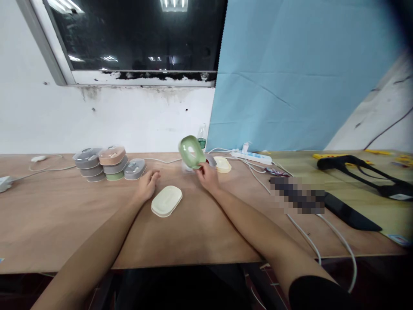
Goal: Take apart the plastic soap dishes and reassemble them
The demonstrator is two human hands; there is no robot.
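My right hand (208, 175) grips a light green, rounded oval container (190, 150) by its lower edge and holds it tilted above the tabletop. Fingers loosely bent, my left hand (149, 185) rests on the wood with nothing visible in it. Just beside it lies a cream oval tray-like piece (167, 200). Behind the left hand sits a grey lidded box (134, 168). Clear and greyish pieces, partly hidden by the green container and my right hand, lie behind them, and a pale yellow piece (222, 164) is to their right.
Stacked grey lidded boxes (87, 159) and a pink-topped stack (112, 156) stand at the back left. A bottle (202, 137) is by the wall. To the right are a power strip (251, 156), loose cables, a black phone-like slab (351, 212) and a black strapped frame (364, 172).
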